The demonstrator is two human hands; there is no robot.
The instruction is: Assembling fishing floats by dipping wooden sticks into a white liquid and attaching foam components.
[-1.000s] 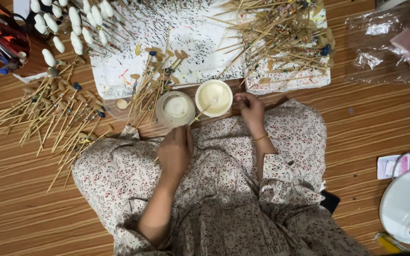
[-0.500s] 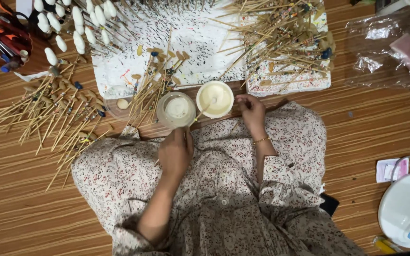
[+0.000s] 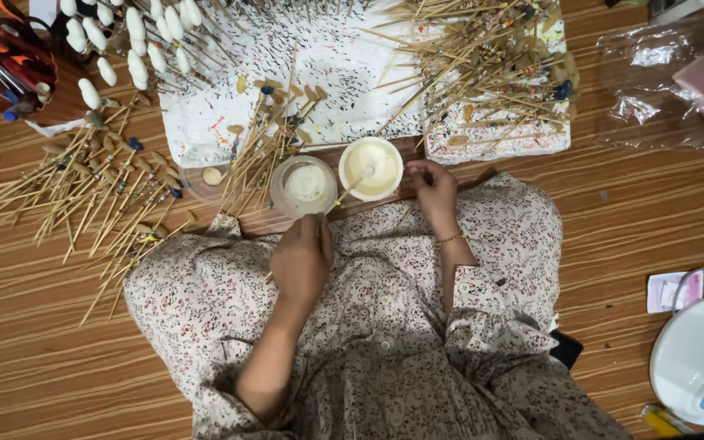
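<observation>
My left hand (image 3: 301, 259) rests over my lap in the floral dress and is closed on a thin wooden stick (image 3: 344, 194). The stick slants up to the right, and its rounded tip lies in a small bowl of cream paint (image 3: 371, 169). Left of that bowl stands a clear cup of whitish liquid (image 3: 304, 184). My right hand (image 3: 434, 187) lies just right of the bowl with its fingers curled and its fingertips near the rim. I cannot see whether it holds anything.
Several bare sticks are heaped on the striped wooden floor at left (image 3: 99, 195). More painted sticks lie on white speckled foam boards (image 3: 344, 73) ahead. White-tipped sticks (image 3: 136, 41) stand at the upper left. A white and blue lidded tub (image 3: 698, 358) sits at the lower right, crumpled clear plastic (image 3: 662, 73) at the upper right.
Both hands stay almost where they were. The stick's tip remains in the cream bowl. The view has shifted only slightly.
</observation>
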